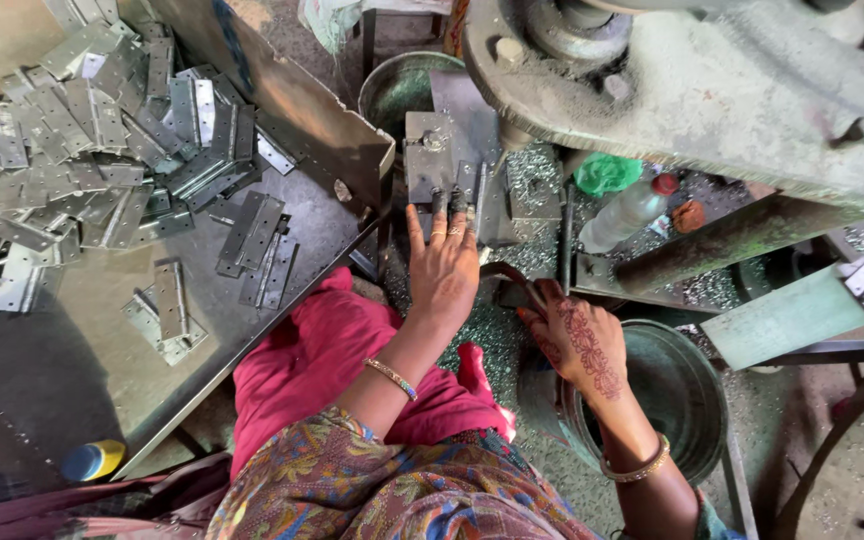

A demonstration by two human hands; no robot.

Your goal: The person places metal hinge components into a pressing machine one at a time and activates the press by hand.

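Head view: left hand (442, 265), fingers extended, fingertips touching small metal strip (467, 190) on press bed (430, 150), no closed grip. Right hand (577, 340) grips dark lever handle (507, 275), beside metal bucket (692, 400). Hinge pile (102, 130) on tabletop (42, 370), well apart.

A heap of hinges (82, 130) lies on the table (62, 370) at the left, with a few loose ones nearer the table's right edge. A board (282, 95) stands behind the heap. Right of the table sits the die block (430, 155), under the press frame (692, 90). The left hand (442, 270) reaches to the block; the right hand (580, 340) lies right of it, above a bucket (672, 400). A bottle (627, 212) lies behind the right hand. A bowl (402, 85) sits behind the block.
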